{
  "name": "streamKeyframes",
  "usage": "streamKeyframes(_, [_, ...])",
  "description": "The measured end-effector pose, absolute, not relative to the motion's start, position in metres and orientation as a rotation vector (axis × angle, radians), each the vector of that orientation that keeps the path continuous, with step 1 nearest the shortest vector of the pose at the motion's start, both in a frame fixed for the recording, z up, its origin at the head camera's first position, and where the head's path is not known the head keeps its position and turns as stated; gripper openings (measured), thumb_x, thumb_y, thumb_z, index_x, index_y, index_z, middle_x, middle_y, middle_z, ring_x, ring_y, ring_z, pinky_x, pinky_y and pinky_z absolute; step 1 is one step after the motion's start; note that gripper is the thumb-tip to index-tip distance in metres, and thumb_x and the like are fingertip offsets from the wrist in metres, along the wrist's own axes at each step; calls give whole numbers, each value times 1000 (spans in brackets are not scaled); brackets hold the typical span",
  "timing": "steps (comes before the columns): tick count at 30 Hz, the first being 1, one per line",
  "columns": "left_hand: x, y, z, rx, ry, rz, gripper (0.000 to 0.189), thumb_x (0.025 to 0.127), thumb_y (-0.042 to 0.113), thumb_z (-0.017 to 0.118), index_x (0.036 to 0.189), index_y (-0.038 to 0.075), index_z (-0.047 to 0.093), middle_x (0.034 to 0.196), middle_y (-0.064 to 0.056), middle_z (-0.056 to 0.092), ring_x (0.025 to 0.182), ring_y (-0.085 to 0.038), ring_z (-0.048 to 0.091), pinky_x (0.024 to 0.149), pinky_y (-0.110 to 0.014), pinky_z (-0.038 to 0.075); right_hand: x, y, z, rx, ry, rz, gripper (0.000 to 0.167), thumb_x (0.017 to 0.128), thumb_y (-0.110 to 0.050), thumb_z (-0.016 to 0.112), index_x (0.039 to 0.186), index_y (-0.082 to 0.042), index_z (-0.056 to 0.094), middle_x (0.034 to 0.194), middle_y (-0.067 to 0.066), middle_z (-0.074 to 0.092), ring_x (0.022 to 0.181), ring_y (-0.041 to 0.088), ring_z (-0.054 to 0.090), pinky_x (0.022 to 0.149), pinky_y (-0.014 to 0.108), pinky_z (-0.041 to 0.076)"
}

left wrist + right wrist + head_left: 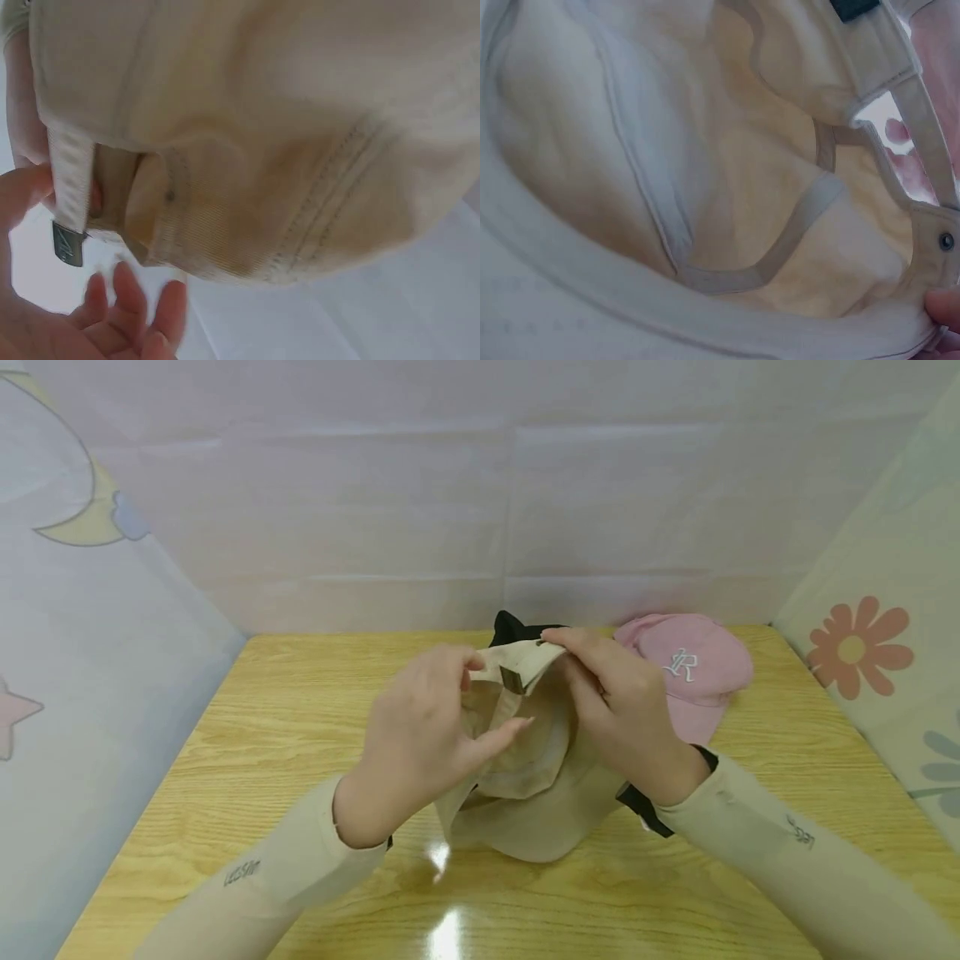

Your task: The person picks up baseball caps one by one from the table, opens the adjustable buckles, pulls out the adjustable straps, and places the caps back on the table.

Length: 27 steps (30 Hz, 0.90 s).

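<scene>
Cap [543, 831] (beige, hollow side showing), centre of head frame | pinched at rear edge [517, 654] by right hand [633, 718] | touched near strap [506, 707] by left hand [420, 722], thumb and fingers wide apart | right of centre: pink cap [708, 652] on wooden table [300, 710]

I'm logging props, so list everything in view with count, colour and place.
Baseball cap: one, beige, centre
Lettered cap: one, pink, back right
Unclear item: one, black, behind beige cap
Table: one, yellowish wood, underneath
Backdrop panels: three, pale, back and sides
Moon, star, cloud prints: one each, yellow, pink, blue, left panel
Flower prints: two, red and grey, right panel
Sleeves: two, beige, forearms
Wrist straps: two, black, wrists
Left hand and right hand: two, bare, at beige cap
</scene>
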<state>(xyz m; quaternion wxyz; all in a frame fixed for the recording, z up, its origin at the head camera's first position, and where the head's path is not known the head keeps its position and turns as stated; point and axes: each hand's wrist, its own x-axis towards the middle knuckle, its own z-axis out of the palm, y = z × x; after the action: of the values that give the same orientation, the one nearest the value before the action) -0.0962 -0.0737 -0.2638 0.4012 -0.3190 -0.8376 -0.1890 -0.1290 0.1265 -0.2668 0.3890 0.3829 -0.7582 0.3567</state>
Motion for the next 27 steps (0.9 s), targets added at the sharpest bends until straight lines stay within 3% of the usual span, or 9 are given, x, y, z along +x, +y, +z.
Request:
streamKeyframes(5, [-94, -76, -266, -733, -2091, -364, 23, 74, 10, 79, 87, 0, 62, 76, -9, 64, 63, -23, 58, 52, -30, 47, -127, 130, -262, 1024, -1979, 834, 20, 87, 9, 60, 105, 7, 66, 101, 18, 68, 94, 29, 66, 85, 25, 49])
streamKeyframes(8, [-97, -78, -266, -700, -2026, -336, 10, 75, -2, 73, 83, 1, 67, 72, -9, 67, 59, -24, 59, 49, -32, 46, -127, 133, -261, 1055, -1993, 783, 21, 85, 7, 62, 105, 7, 65, 99, 18, 67, 85, 25, 63, 78, 25, 49])
streamKeyframes(15, [-104, -85, -262, -711, -1923, -415, 11, 77, -6, 72, 86, 0, 68, 72, -9, 68, 56, -23, 61, 50, -34, 51, -127, 135, -262, 1058, -2096, 626, 33, 80, 3, 73, 111, 8, 63, 98, 18, 67, 83, 30, 63, 68, 41, 51])
streamKeyframes(20, [-107, -87, -260, -745, -1905, -505, 12, 77, -9, 72, 86, -2, 68, 76, -10, 69, 57, -22, 62, 51, -32, 52, -131, 135, -269, 1061, -2136, 553, 27, 81, -3, 74, 105, 6, 63, 90, 15, 66, 74, 27, 61, 61, 39, 50])
streamKeyframes(27, [-106, -93, -261, -778, -1921, -612, 15, 77, -13, 70, 89, -4, 67, 81, -13, 68, 69, -25, 67, 62, -33, 56, -136, 140, -284, 1008, -2194, 501, 37, 82, -2, 70, 115, 11, 61, 95, 22, 67, 79, 36, 65, 60, 45, 53])
